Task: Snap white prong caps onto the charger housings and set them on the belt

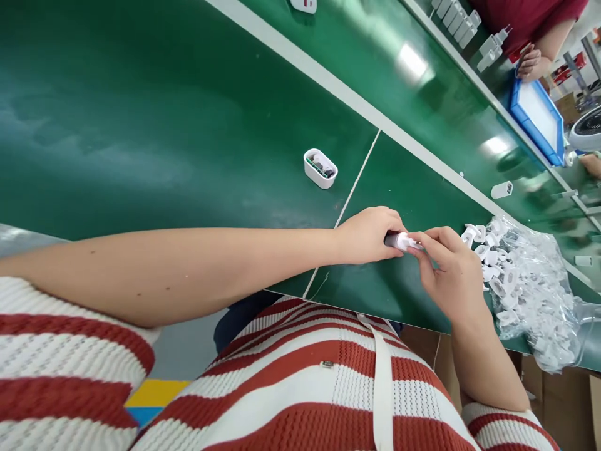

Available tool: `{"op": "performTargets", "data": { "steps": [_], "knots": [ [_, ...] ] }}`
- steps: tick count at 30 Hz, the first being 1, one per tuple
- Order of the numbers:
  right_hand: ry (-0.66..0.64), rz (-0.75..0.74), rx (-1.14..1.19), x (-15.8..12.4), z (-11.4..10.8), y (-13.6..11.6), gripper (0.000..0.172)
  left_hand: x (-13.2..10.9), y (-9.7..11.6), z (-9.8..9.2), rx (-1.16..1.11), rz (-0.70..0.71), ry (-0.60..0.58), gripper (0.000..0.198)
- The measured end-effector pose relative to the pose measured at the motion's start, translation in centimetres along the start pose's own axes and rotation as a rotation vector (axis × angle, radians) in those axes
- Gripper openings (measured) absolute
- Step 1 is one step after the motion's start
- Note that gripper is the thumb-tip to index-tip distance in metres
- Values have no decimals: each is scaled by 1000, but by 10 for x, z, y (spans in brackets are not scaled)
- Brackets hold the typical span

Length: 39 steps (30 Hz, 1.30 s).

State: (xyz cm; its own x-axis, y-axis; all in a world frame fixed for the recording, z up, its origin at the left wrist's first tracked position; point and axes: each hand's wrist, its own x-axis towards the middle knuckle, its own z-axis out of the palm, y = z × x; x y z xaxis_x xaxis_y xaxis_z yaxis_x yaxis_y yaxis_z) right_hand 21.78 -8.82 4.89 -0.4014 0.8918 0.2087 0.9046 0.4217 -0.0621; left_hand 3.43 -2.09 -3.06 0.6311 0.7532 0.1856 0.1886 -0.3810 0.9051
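Near the table's front edge, my left hand (370,235) has its fingers closed round a small white plastic piece (402,242) with a dark end towards the palm. My right hand (448,266) pinches the other end of that piece, where small metal prongs show, so the two hands almost touch. On the green table (225,138), up and left of my hands, stands an oval white housing (320,168) with its open side up and a circuit board inside.
A clear plastic bag (539,288) of white parts lies right of my right hand. Another white housing (502,190) rests on the green strip beyond the pale rail. Across the table are a person's hand (529,62), a blue tray (520,113) and white adapters (455,20).
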Motion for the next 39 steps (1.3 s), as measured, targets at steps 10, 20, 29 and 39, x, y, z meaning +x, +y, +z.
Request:
{"op": "performTargets", "data": {
  "steps": [10,20,29,39],
  "knots": [
    [-39,-62,-133,12,-6,-6,23,2,0,2,37,19,7,12],
    [85,69,-31,2,11,-1,22,2,2,8,67,14,58,12],
    [152,279,388,4,38,-13,16,-1,0,7,42,18,55,5],
    [307,449,510,-14,49,-9,50,-2,14,0,64,-124,3,15]
  ]
}}
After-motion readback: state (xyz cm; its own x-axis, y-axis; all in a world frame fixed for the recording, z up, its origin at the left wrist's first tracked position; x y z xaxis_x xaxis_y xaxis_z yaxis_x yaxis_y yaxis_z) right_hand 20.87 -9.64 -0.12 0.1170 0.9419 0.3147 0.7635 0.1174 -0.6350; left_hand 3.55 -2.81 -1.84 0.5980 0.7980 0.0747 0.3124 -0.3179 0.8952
